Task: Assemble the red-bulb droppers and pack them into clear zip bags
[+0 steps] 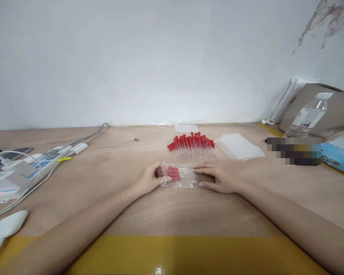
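A pale wall point(149, 65) rises behind a wide tabletop point(109, 214), with a power strip point(50, 162) off to the left and a water bottle point(309, 116) at the far right. Near the middle, a fanned cluster of loose red-bulbed droppers point(193, 145) lies with bulbs toward the wall; just to its right is a spread stack of flat translucent sheets, probably empty bags point(240, 147). In front of the cluster, the right hand point(219, 177) rests with fingers and thumb apart at one end of a clear plastic bag point(186, 185), while the left hand point(153, 177) pinches the opposite end, beside the bulbs. A few bagged droppers point(174, 177) lie lengthwise inside. So this bag seems filled, though whether it is sealed cannot be told; by my reading, most of the droppers remain unpacked.
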A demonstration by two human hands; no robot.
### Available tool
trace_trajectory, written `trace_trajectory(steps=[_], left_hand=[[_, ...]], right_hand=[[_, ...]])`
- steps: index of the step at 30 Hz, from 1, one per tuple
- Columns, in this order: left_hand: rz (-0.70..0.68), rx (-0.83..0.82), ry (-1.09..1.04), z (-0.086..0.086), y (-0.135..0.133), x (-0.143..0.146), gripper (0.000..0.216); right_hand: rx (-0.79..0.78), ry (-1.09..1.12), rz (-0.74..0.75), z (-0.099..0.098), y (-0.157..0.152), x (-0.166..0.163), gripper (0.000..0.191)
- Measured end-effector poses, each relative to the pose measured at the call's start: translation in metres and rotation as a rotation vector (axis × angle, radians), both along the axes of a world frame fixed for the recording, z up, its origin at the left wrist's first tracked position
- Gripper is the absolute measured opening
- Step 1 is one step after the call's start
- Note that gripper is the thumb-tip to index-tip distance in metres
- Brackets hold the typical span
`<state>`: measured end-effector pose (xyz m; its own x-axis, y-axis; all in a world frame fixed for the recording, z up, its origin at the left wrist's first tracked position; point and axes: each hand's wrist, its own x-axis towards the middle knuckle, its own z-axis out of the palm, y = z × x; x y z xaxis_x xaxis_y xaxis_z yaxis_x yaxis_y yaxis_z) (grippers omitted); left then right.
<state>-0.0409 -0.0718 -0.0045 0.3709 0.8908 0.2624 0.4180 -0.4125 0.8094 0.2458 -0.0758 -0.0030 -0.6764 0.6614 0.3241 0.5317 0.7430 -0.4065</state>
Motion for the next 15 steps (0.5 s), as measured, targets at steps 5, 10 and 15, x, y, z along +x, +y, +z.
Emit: trace_trajectory(steps=[5,10,15], left_hand=[[-0.074,0.026,-0.042,0.009,0.019,-0.012,0.019],[0.146,0.032,0.027,0.027,0.077,-0.004,0.025],[0.295,-0.052,-0.055,0.029,0.135,0.039,0.026]], right_hand=[[-0.011,-0.012,0.003,0.001,0.000,0.000,0.049],[-0.017,-0.008,-0.002,0.001,0.000,0.000,0.050],[-0.019,0.005,0.001,0.000,0.000,0.000,0.049]])
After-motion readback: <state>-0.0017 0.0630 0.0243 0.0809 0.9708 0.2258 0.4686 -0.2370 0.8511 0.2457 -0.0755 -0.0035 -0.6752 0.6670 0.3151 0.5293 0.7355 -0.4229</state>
